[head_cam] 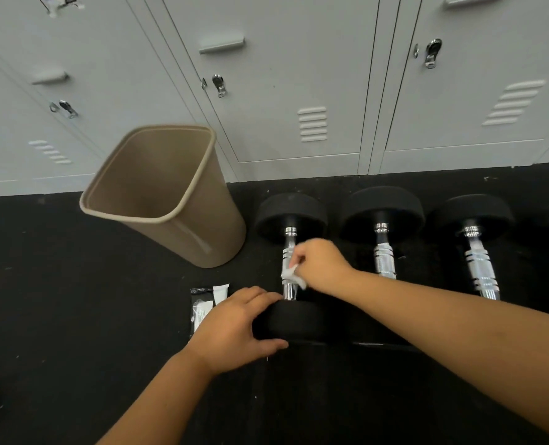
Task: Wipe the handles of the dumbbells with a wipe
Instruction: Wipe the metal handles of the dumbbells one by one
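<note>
A: What is at the left of the frame?
B: A beige waste bin (157,191) stands on the black floor (57,300), before the grey lockers (282,75); below it, near the centre, lies a wipe packet (202,308).
A: And the hands?
B: The left hand (234,329) is at lower centre; its fingers curl around the near black weight of the leftmost dumbbell (290,268), thumb under it; the right hand (321,264) pinches a white wipe (292,274) against the chrome handle (288,255), fingers closed on it.
A: Further right?
B: Two more dumbbells (384,239) lie beside it, apart from the hands; another is cut off by the right edge.
</note>
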Motion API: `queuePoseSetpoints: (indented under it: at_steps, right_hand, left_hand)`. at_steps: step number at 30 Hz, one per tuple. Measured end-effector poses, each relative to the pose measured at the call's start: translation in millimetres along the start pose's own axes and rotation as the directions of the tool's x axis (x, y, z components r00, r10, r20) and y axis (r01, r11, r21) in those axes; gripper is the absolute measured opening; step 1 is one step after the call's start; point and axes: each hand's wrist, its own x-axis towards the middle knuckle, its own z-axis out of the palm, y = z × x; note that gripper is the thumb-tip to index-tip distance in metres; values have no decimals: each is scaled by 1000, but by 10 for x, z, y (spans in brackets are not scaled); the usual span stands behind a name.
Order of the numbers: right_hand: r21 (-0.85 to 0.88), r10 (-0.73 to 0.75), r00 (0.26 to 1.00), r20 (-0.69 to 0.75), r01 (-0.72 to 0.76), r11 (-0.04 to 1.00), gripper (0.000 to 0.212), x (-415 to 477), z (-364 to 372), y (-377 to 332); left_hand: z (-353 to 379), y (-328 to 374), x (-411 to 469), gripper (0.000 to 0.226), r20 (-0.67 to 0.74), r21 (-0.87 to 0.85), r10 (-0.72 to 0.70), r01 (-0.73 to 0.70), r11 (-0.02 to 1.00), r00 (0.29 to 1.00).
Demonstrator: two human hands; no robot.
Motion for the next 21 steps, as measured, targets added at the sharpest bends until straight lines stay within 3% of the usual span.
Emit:
queuePoseSetpoints:
  at_steps: [3,5,9,13,17,18,21]
  right_hand:
    - [-136,-80,976,-202,53,989,17,175,-93,-40]
    - [-267,-144,967,-211,85,960,23,236,-103,-34]
    - [-416,-263,962,-67,213,884,29,152,31,56]
    - [-344,-335,938,89,345,873,24,11,90,115]
    - [-253,-332,849,411,456,854,24,28,-86,44]
    - [-227,-361,850,385,466,855,25,62,-127,6]
    - [-268,-426,898,112,440,857,29,229,-181,-92]
  left_hand:
    - [9,0,4,72,3,2,2,-2,1000,1000]
    - [13,1,7,72,2,4,0,0,1000,1000]
    - [12,-14,22,71,8,6,-1,1,1000,1000]
    - [-2,-27,32,71,18,8,4,-4,1000,1000]
    - [-15,-10,41,71,30,3,13,-13,1000,999]
    - [-17,-6,42,70,30,3,15,-15,1000,999]
    - [-25,13,47,68,26,4,16,-16,1000,1000]
